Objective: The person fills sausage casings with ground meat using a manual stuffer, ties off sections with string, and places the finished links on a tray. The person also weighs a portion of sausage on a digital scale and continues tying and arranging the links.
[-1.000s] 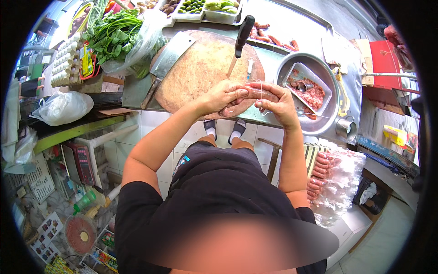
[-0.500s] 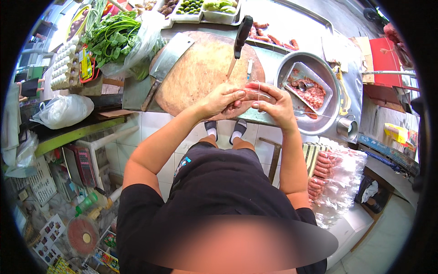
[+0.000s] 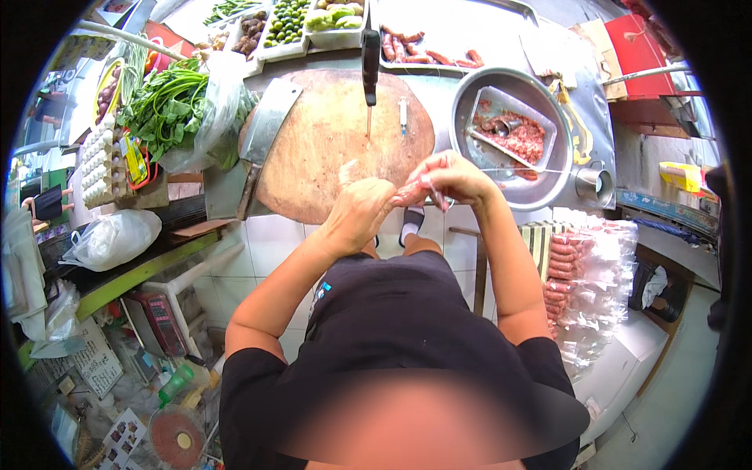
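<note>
So the left hand (image 3: 356, 213) is curled around the sausage (image 3: 410, 192), and the right hand (image 3: 460, 178) is pinching at its other end, with something thin hanging under those fingers, too small to tell what. The sausage sits between the hands, just off the near edge of the board (image 3: 329, 125). Half a second ago it stretched longer between them with string looped over it; now only a short bit shows and the right fingers have bunched up. I'd read that as finer work at the end, both hands still holding on. String (image 3: 509, 169) crosses the bowl (image 3: 464, 117), which has mince (image 3: 523, 141) in a tub. Bagged sausages (image 3: 561, 274) lie off to the right. On the board: cleaver (image 3: 270, 117), upright knife (image 3: 370, 70), syringe (image 3: 403, 117). Farther back, more sausages on a tray (image 3: 493, 23).
</note>
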### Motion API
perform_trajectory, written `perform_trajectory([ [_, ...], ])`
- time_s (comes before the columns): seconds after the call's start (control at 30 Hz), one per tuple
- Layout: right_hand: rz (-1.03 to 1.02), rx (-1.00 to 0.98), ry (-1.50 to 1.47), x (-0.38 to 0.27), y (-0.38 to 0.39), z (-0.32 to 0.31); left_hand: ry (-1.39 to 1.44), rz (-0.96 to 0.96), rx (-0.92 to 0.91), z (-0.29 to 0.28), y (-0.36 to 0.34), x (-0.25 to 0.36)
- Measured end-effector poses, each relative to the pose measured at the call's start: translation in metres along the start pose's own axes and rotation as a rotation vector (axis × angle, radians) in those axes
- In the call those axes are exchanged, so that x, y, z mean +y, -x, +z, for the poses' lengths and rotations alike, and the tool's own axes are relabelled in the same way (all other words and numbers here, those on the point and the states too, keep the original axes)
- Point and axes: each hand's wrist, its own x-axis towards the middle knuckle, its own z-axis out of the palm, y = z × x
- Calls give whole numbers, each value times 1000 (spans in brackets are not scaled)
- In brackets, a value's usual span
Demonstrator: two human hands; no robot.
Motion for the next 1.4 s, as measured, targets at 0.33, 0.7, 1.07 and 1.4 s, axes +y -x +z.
perform_trajectory([
  [0.33,-478,436,197,37,-31,51,388,-319,369,20,0,-3],
  [0.7,-842,155,77,-27,32,26,-377,-118,31,-2,3,-3],
  [1.07,-646,555,-902,3,-2,-81,207,-418,42,-17,13,-40],
  [1.4,-486,457,-800,17,-2,-88,402,-525,-40,-8,12,-53],
])
